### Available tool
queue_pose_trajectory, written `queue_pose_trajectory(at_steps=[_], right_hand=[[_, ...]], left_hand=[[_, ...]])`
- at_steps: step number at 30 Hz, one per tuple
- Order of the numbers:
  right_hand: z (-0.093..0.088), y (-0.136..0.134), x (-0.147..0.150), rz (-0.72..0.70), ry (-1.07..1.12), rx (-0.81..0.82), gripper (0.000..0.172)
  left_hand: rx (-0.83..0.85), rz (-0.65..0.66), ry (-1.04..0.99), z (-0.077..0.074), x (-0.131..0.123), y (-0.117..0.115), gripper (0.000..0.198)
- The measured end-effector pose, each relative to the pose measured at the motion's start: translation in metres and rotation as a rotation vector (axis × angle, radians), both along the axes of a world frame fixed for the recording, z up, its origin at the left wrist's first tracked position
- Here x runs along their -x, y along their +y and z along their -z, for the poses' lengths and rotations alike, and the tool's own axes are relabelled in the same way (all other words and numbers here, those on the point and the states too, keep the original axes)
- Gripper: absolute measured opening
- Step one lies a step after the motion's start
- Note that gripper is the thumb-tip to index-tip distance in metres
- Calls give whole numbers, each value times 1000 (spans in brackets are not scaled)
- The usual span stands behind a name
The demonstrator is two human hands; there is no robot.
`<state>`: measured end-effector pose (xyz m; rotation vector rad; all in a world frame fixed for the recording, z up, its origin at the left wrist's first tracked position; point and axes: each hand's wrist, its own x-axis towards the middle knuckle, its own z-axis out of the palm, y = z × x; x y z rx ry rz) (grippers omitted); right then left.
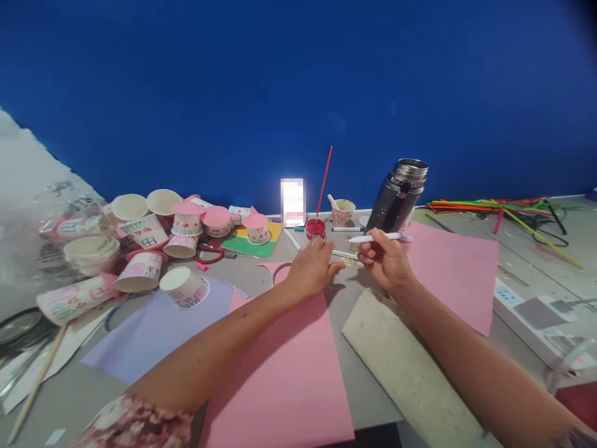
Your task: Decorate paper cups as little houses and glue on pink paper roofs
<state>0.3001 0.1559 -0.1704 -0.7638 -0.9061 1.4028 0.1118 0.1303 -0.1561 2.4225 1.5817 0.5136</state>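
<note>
The bright upright screen (293, 202) at the back is pixelated, so whatever it shows cannot be read. The small pale marks on the dark vacuum flask (396, 196) are too small to make out. The paper cups (142, 272) piled on the left carry drawings: blue windows, red flowers and green grass.

The right hand (388, 262) is raised just in front of the flask, its fingers clamped on a white marker (380, 239). The marker lies nearly level, its pinkish tip pointing left toward the other hand. The right forearm comes in from the lower right corner.

The left hand (311, 269) reaches forward, palm down, its forearm crossing over a pink paper sheet (284, 379) on the bench (368, 398). Its fingers are bent near a second white marker (345, 254); whether they grip it, I cannot tell. Just beyond them sits a red jar (316, 231) with a thin red stick (325, 180) standing in it, and a patterned paper cup (343, 214) stands nearby, right of the jar.
</note>
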Motion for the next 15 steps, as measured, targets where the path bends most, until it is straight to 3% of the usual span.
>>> queue_pose_trajectory(at_steps=[5, 8, 11, 15], right_hand=[[8, 7, -5, 16, -33, 28, 42], [14, 5, -1, 0, -87, 50, 41], [19, 3, 0, 5, -170, 46, 40], [20, 5, -3, 73, -289, 38, 43]], left_hand=[[-111, 36, 268, 13, 31, -62, 21], [-145, -15, 313, 27, 50, -94, 34], [-157, -26, 324, 38, 55, -104, 38], [-172, -1, 309, 45, 55, -100, 41]])
